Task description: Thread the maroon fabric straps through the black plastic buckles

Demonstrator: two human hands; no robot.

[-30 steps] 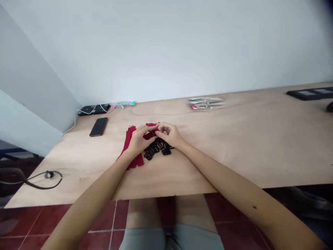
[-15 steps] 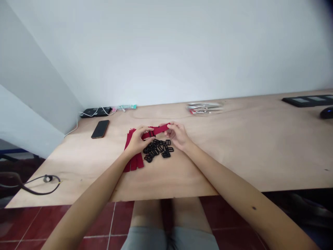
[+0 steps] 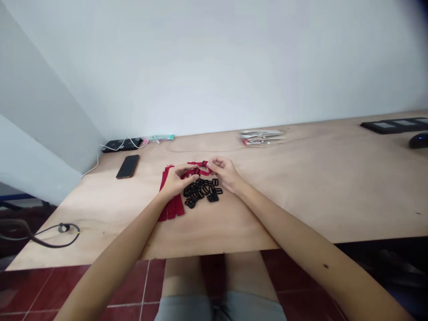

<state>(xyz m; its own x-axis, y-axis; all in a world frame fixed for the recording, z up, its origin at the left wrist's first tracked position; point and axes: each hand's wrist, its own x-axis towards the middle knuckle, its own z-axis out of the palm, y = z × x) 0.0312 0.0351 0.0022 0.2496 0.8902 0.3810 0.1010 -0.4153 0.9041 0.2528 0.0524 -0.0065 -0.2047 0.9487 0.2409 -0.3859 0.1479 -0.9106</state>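
Between my two hands is a red strap [image 3: 203, 172] with a black slide buckle [image 3: 196, 171] threaded on it. My left hand [image 3: 177, 179] is closed on the strap near that buckle, thumb below and fingers above. With thumb and fingertips, my right hand [image 3: 224, 171] pinches the strap's right end. Just behind, another red strap piece with a black buckle [image 3: 205, 163] shows partly past the fingers. Below the hands lies a pile of black plastic buckles [image 3: 200, 191]. Several flat red straps [image 3: 172, 209] lie under and beside my left wrist.
A phone [image 3: 127, 166] lies at the left on the wooden table [image 3: 301, 191]. Behind it are a black box [image 3: 122, 145] with a white cable and a teal packet [image 3: 163, 137]. Clear packets [image 3: 262, 137] lie near the wall. A mouse [image 3: 418, 141] sits far right; a black cable [image 3: 55, 245] at the left edge.
The strap's right end, earlier stretched out flat and facing up, is now turned down and seen more edge-on. My right hand has shifted slightly; my left hand keeps its hold.
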